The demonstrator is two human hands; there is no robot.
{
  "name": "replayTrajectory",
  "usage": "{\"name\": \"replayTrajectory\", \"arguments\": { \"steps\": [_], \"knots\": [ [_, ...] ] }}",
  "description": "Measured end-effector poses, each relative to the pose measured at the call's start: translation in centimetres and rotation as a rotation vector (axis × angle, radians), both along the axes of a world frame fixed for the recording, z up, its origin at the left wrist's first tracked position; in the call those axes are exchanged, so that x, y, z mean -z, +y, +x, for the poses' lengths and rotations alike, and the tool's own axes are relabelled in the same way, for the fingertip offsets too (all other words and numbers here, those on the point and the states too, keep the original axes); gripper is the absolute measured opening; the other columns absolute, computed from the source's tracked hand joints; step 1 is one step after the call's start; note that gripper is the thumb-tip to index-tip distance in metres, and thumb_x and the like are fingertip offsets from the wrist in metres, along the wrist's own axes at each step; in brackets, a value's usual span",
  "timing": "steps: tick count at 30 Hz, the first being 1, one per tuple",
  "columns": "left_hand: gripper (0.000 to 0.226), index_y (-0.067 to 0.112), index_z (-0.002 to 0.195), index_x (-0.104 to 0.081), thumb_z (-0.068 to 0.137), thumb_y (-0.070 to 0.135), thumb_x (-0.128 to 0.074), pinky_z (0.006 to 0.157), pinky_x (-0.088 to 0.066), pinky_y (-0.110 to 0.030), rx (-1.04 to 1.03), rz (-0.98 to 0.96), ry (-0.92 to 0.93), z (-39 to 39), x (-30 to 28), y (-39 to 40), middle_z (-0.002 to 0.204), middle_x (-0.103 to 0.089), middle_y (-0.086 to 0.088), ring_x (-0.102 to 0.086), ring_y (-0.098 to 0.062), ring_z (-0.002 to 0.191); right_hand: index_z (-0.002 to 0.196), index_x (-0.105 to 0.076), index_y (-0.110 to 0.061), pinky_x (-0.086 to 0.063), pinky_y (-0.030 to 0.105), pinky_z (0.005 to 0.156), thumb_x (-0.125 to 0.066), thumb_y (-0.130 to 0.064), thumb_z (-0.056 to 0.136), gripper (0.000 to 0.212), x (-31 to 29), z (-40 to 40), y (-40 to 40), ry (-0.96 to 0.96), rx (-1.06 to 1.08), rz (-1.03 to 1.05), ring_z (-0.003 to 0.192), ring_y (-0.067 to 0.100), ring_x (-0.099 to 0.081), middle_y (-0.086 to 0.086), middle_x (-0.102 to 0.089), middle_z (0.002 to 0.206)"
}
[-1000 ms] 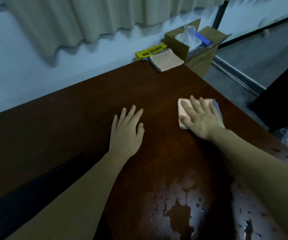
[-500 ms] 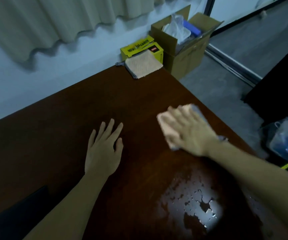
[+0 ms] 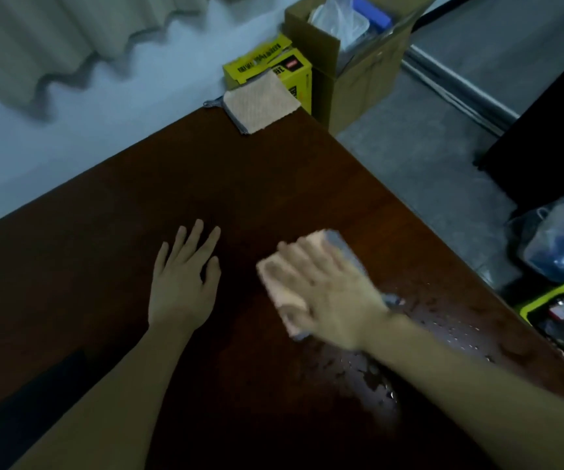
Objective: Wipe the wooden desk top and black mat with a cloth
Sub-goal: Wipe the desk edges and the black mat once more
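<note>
Right hand (image 3: pixel 328 293) presses flat on the cloth (image 3: pixel 284 283) mid-surface (image 3: pixel 274 184); left hand (image 3: pixel 182 279) rests open at its 9 o'clock. I judge wet patches (image 3: pixel 375 378) at 5 o'clock and the mat (image 3: pixel 19 415) remain unwiped

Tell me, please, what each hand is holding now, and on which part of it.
Neither hand grips anything. The right hand presses flat on top of the folded cloth against the wooden desk top. The left hand rests flat on the desk.
</note>
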State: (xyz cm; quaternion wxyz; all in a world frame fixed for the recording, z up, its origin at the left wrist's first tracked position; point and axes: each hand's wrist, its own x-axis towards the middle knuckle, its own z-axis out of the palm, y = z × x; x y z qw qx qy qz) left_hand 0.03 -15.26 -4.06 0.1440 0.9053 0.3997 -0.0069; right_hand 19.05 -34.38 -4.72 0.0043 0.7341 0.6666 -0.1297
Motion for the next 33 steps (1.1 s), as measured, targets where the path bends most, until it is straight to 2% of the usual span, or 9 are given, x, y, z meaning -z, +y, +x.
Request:
{"name": "replayTrajectory", "arguments": {
  "steps": [2,5,9,13,17,20,25,29,33],
  "knots": [
    [0.050,0.041,0.157,-0.019,0.107,0.042,-0.025,0.126,0.001,-0.037,0.001,0.004,-0.012,-0.1,0.1,0.1,0.167,-0.005,0.014,0.005,-0.006,0.154,0.163,-0.008,-0.032,0.000,0.050,0.124,-0.020,-0.061,0.100,0.070,0.2,4.9,-0.3,-0.079,0.143,0.002,0.156,0.033,-0.010,0.006,-0.010,0.170],
    [0.050,0.041,0.157,-0.020,0.107,0.042,-0.026,0.126,0.002,-0.037,-0.001,0.003,-0.026,0.0,0.4,0.1,0.167,-0.006,0.014,0.004,-0.006,0.154,0.160,0.008,-0.036,0.007,0.048,0.124,-0.001,-0.065,0.093,0.074,-0.2,10.6,0.3,-0.108,0.408,-0.062,0.156,0.028,0.008,0.000,0.009,0.171],
    [0.050,0.041,0.157,-0.021,0.107,0.042,-0.026,0.127,0.000,-0.039,-0.001,0.012,-0.032,-0.1,0.4,0.0,0.167,-0.007,0.014,0.003,-0.007,0.154,0.160,0.013,-0.031,0.009,0.055,0.123,-0.006,-0.056,0.101,0.067,-0.6,7.3,3.0,-0.084,0.591,-0.090,0.154,0.030,0.019,0.003,0.019,0.168],
    [0.051,0.040,0.158,-0.018,0.107,0.041,-0.026,0.126,0.001,-0.038,0.006,-0.011,0.016,-0.1,-0.1,0.2,0.167,-0.004,0.013,0.005,-0.008,0.154,0.162,0.009,-0.025,0.007,0.059,0.122,0.002,-0.050,0.098,0.069,-0.9,-3.1,2.4,-0.052,0.348,-0.032,0.154,0.037,0.016,0.009,0.014,0.169],
    [0.052,0.037,0.158,-0.019,0.107,0.039,-0.027,0.127,-0.002,-0.041,0.030,-0.023,0.009,-0.2,-0.7,-0.1,0.168,-0.005,0.009,0.004,-0.010,0.154,0.163,-0.010,-0.031,0.000,0.052,0.124,-0.022,-0.059,0.102,0.068,-0.8,-4.3,-2.5,0.034,0.110,-0.016,0.156,0.030,0.001,0.004,-0.004,0.170],
    [0.052,0.037,0.158,-0.018,0.107,0.039,-0.026,0.127,-0.001,-0.042,0.029,-0.031,-0.001,-0.2,-0.6,0.0,0.168,-0.005,0.009,0.004,-0.010,0.154,0.162,-0.007,-0.029,-0.002,0.051,0.122,-0.016,-0.059,0.100,0.069,-0.4,2.2,-4.3,-0.104,0.272,-0.043,0.155,0.034,-0.015,0.007,-0.012,0.169],
    [0.053,0.039,0.158,-0.018,0.105,0.040,-0.023,0.126,-0.002,-0.043,0.037,0.002,-0.013,0.0,-0.1,0.2,0.168,-0.005,0.008,0.003,-0.012,0.155,0.161,0.007,-0.035,0.006,0.048,0.125,-0.001,-0.063,0.098,0.070,-0.6,8.7,-3.2,-0.092,0.712,-0.078,0.156,0.024,0.010,-0.004,0.011,0.170],
    [0.053,0.037,0.158,-0.021,0.106,0.039,-0.026,0.126,-0.004,-0.045,0.040,0.017,-0.022,-0.1,0.2,0.2,0.168,-0.010,0.006,0.000,-0.015,0.155,0.162,0.010,-0.028,0.010,0.054,0.123,0.000,-0.054,0.102,0.066,-0.4,2.9,-1.3,-0.123,0.731,-0.097,0.155,0.031,0.012,0.003,0.013,0.170],
    [0.053,0.036,0.158,-0.021,0.105,0.039,-0.026,0.126,-0.006,-0.047,0.050,0.000,-0.025,-0.2,-0.3,0.1,0.168,-0.012,0.004,-0.002,-0.017,0.155,0.163,0.003,-0.025,0.005,0.058,0.122,-0.014,-0.051,0.103,0.068,-0.4,-9.0,-2.3,-0.109,0.505,-0.022,0.155,0.038,0.006,0.009,0.003,0.170]
  ]
}}
